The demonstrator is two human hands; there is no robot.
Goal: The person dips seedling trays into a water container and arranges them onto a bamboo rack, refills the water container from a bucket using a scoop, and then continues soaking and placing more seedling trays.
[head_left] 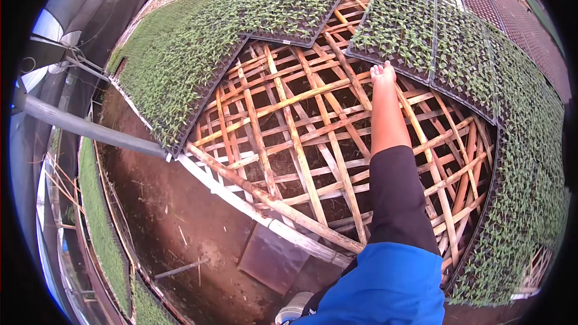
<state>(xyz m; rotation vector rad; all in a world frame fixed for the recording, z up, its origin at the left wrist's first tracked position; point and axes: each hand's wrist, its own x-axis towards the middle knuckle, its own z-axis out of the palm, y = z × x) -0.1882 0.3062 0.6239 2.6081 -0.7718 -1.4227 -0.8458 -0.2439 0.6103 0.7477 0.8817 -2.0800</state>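
Reach: a palm-up approach, low at the rim and clear of the leaves, seems best for steady, even support.
Right hand [383, 74]: upper centre, partly open, fingers slightly bent, nothing visibly held; contact with the rim cannot be told.
Seedling tray [394, 31]: just beyond the fingers, upper right of centre, beside the bamboo lattice [295, 129].
Left hand: out of view.

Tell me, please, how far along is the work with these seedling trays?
Seedling trays already lie on the left, far and right parts of the wooden lattice. The right hand is at the near edge of one tray, nothing visibly held. The middle, with its poles uncovered, seems left, if trays are being laid; I cannot tell laying from removing.
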